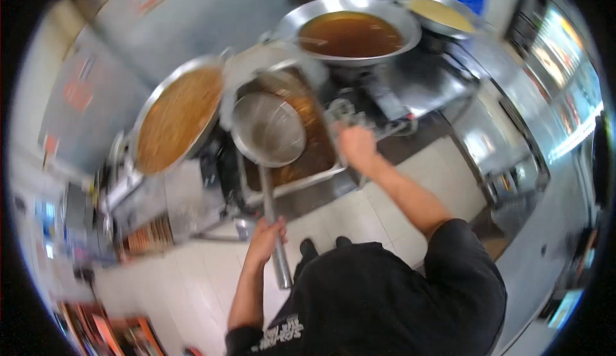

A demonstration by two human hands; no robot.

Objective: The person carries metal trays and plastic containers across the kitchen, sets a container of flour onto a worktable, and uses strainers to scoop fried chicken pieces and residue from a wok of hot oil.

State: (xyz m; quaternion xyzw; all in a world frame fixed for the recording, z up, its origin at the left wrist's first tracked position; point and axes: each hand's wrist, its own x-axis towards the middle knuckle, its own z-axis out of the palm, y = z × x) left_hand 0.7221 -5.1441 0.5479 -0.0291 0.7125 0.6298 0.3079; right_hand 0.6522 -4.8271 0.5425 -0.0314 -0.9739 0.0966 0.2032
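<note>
My left hand (pixel 265 242) is closed round the long metal handle of a round strainer (pixel 268 128). The strainer's bowl is over a deep rectangular metal tray (pixel 297 182), which holds brown liquid and some orange-brown pieces. At the tray's right edge is my right hand (pixel 357 145), its fingers curled in a fist. Motion blur hides what is in that fist, if anything. Just beyond it, close to the knuckles, a pale, looped wire-like thing (pixel 342 109) shows, too blurred to name.
Left of the tray stands a wide pan of orange-brown food (pixel 179 120). Behind it, a large wok (pixel 350 62) holds dark amber liquid, and another pan (pixel 441 14) holds yellow liquid. A steel counter (pixel 443 80) stands right; tiled floor (pixel 359 218) lies below.
</note>
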